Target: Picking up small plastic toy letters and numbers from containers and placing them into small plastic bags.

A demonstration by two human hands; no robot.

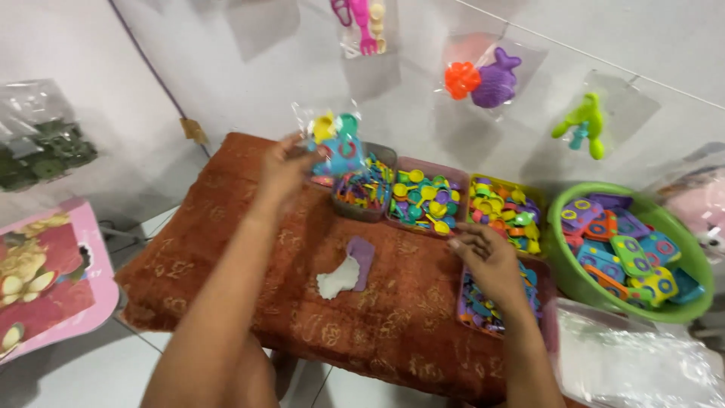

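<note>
Left hand (283, 168) raised at the far left of the brown patterned cloth (226, 249), fingers pinched on a clear plastic bag of small toys (337, 140), lifted clear of the surface, mouth upward, probably so the contents stay inside. Blurred there, so finer finger placement hard to make out. Right hand (487, 261) lower at the right, fingertips curled and bunched over the near tray of blue and mixed pieces (495, 302); whether anything is pinched, impossible to tell. Just beyond the held bag, a row of trays: multicoloured sticks (365, 189), green and yellow scoops (427, 200), yellow-orange bits (504, 211). Far right, a green basin (578, 283) of flat toy pieces. Mid-cloth, white and purple shapes (349, 272) lying apart. Filled bags hung on the wall behind, seemingly as samples.
</note>
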